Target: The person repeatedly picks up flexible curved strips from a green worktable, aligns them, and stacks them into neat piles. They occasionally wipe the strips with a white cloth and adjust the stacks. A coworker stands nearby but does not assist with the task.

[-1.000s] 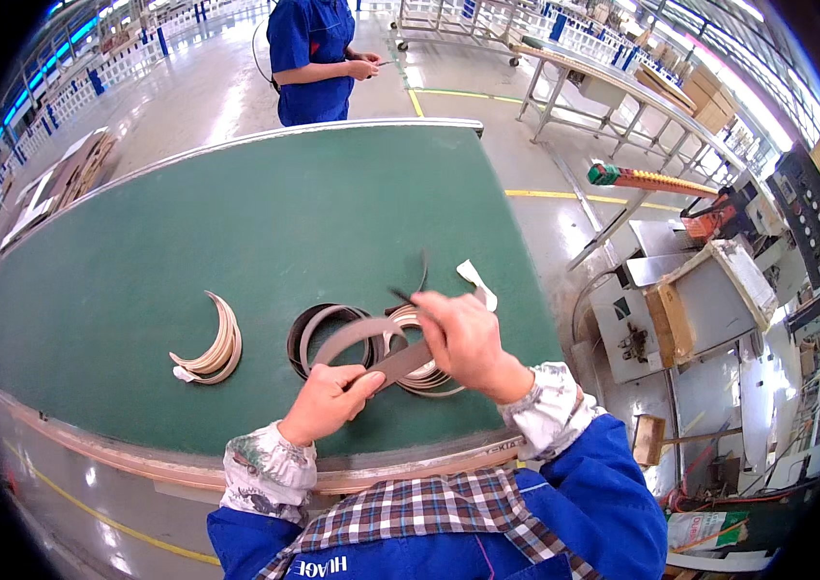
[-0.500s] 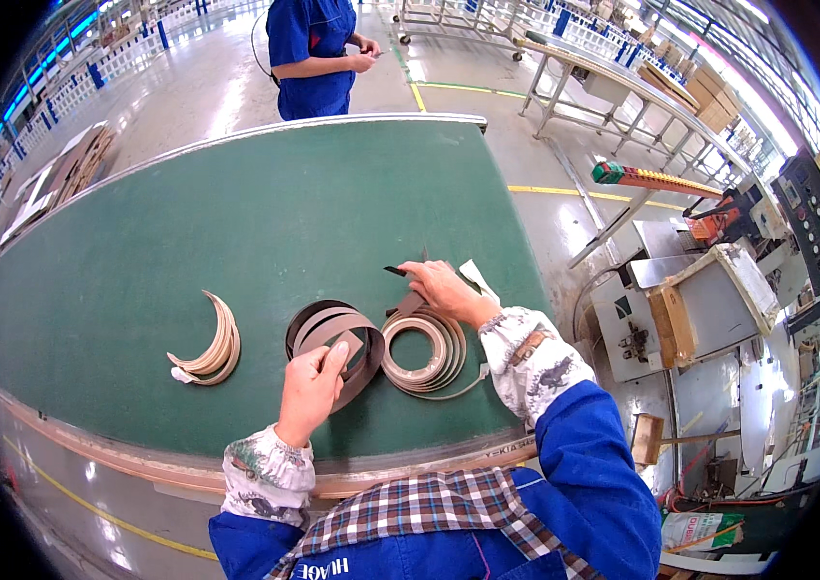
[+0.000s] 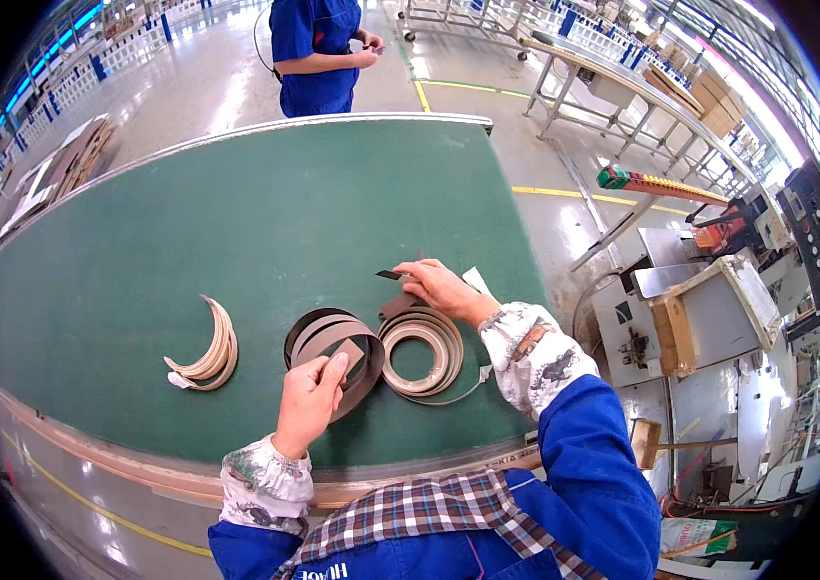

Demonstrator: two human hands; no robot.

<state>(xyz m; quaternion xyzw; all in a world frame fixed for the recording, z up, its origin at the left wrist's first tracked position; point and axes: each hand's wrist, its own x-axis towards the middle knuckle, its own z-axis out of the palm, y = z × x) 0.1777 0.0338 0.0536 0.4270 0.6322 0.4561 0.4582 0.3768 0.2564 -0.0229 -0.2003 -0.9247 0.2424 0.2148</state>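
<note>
My left hand point(image 3: 310, 403) is closed on the flat end of a brown strip, thumb on top. The strip winds into a loose, standing coil point(image 3: 363, 387) on the green table. My right hand point(image 3: 441, 291) is closed, with a thin dark strip end point(image 3: 388, 275) poking out past its fingertips. Beneath that hand, a short brown length point(image 3: 396, 306) lies at the upper rim of a beige coil of banding point(image 3: 450, 354); whether it joins the dark end is hidden by the fingers. The two coils sit side by side, touching or nearly so.
Another beige coil point(image 3: 224, 350), crescent-shaped from here, rests on the green tabletop point(image 3: 236, 213) at left. A white scrap point(image 3: 476, 281) lies beyond my right wrist. Past the far edge stands a person in blue point(image 3: 318, 58). Machinery with a control panel point(image 3: 809, 224) is at right.
My right hand and the dark strip end have shifted slightly, the end now pointing more to the left. My left hand stays on the brown coil's end.
</note>
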